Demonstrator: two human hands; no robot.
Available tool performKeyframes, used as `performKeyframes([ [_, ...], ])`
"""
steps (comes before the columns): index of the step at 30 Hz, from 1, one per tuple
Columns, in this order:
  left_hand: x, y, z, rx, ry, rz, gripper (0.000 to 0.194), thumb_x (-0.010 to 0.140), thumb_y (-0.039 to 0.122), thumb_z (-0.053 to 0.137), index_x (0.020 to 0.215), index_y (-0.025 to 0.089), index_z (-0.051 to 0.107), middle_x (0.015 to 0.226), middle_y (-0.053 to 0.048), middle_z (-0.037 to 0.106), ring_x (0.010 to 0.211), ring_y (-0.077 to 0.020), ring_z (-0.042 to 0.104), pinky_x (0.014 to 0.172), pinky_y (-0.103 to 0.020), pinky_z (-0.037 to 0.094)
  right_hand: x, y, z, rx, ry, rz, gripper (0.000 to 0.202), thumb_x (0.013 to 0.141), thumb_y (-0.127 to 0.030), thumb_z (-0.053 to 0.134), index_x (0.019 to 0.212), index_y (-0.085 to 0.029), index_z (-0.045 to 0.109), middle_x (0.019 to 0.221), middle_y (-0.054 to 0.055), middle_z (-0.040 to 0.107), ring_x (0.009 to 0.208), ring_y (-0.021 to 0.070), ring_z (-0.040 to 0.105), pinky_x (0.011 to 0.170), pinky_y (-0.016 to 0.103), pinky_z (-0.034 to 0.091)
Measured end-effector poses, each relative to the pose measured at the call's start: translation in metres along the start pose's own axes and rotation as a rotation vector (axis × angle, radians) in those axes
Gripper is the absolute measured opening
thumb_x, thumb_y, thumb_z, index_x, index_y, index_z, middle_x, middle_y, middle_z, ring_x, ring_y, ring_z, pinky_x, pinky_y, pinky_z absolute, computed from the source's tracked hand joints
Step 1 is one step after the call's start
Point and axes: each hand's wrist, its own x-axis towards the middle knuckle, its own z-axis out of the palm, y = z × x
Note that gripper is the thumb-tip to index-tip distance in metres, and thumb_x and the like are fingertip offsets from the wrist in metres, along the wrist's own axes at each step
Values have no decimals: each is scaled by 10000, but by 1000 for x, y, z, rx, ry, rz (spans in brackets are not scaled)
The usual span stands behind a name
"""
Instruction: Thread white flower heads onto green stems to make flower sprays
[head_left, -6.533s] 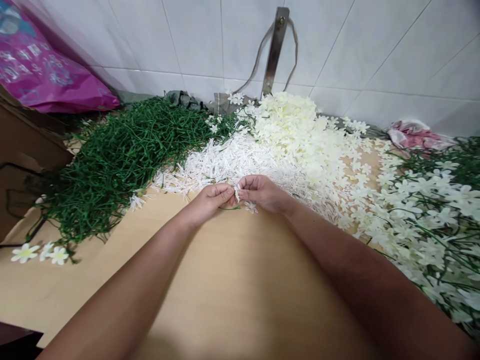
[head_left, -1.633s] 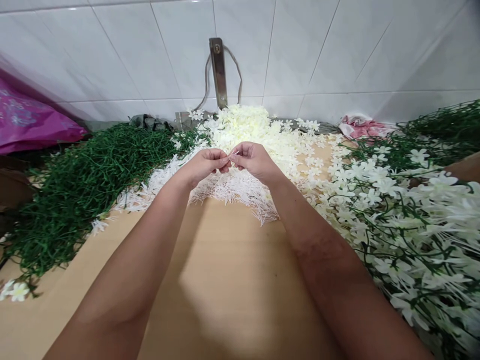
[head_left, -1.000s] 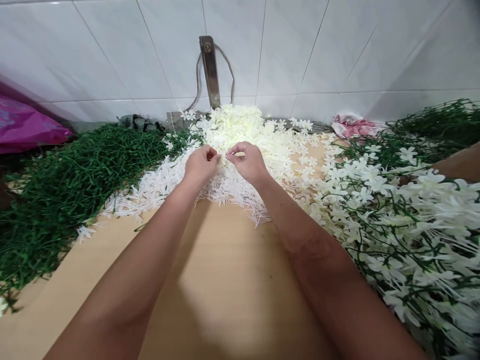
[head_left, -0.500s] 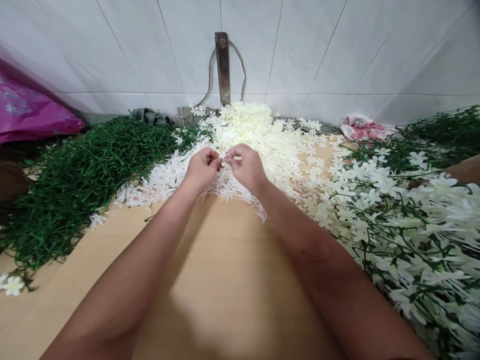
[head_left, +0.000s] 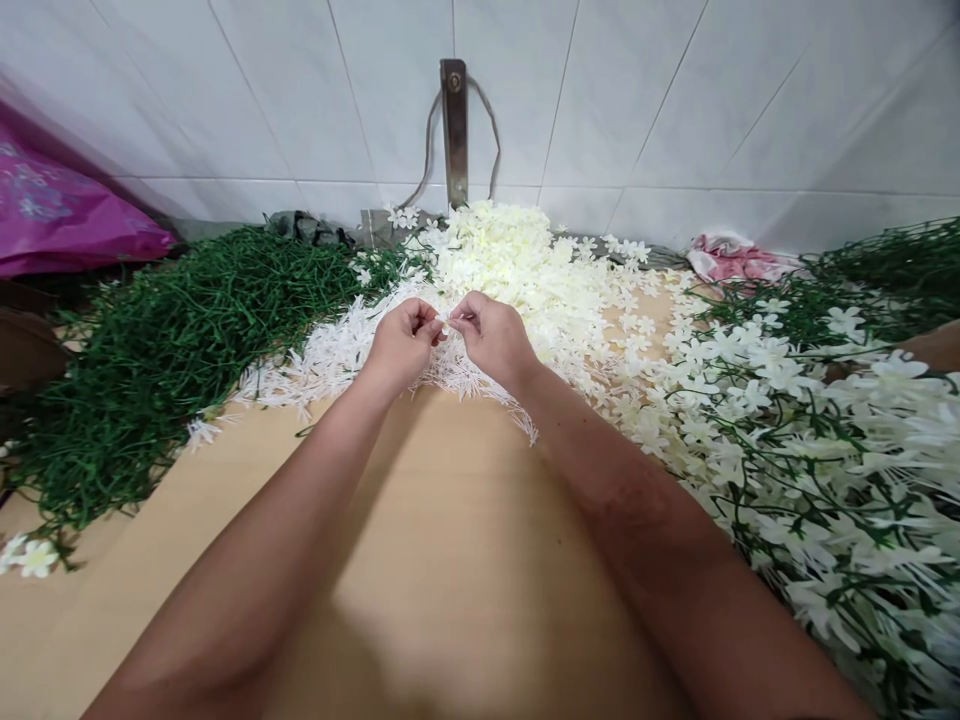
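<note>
Both arms reach forward over the desk [head_left: 450, 520], meeting near the middle of the view. My left hand [head_left: 405, 343] is on the near side of the heaps, thumb and forefinger pressed together on a small white piece [head_left: 447, 325]. My right hand [head_left: 496, 340] comes in from the other side, its fingers also pinched at the same piece, tips almost meeting those of the left. Too small to tell whether it is petal, strand or both.

The piece sits between my two sets of fingertips, above the thin white strands [head_left: 322, 345], which lie loose and tangled under and around my hands. Just behind: a mound of cream blossoms [head_left: 510, 250], yellowish toward the top, scattering off to the right.

To the left, a thick bank of green stems [head_left: 202, 330]. To the right, beside my forearm, flowers on stems [head_left: 810, 430] in a broad heap, with more greenery [head_left: 892, 270] behind them. Two or so loose flowers [head_left: 36, 558] at the far left edge of the desk.

At the back: tiled wall [head_left: 637, 70], a dark metal bar [head_left: 454, 130] standing against it, a cord [head_left: 494, 125] looped behind; a red-and-white cloth [head_left: 739, 260] right, a pink bag [head_left: 67, 205] left.
</note>
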Motion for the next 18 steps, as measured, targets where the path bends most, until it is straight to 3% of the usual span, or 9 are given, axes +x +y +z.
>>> performKeyframes([
  [6, -3, -5, -5, -42, 7, 21, 188, 737, 21, 527, 632, 168, 476, 517, 55, 507, 517, -80, 488, 556, -221, 382, 0, 1, 6, 62, -3, -61, 66, 775, -129, 514, 725, -172, 517, 805, 44, 588, 786, 154, 542, 702, 273, 413],
  [12, -5, -10, -8, -81, -4, 11, 172, 713, 26, 553, 617, 158, 498, 508, 50, 517, 512, -76, 477, 537, -210, 366, -2, 1, 9, 165, -90, 28, 50, 774, -141, 529, 735, -172, 522, 699, -2, 564, 647, 119, 509, 635, 266, 399],
  [18, -9, -7, -13, -230, 7, -83, 80, 739, 84, 543, 697, 150, 560, 555, 29, 579, 514, -79, 510, 551, -215, 396, 4, 8, 14, 540, -5, 194, 109, 708, -156, 625, 686, -172, 520, 589, -37, 534, 540, 86, 496, 559, 252, 420],
])
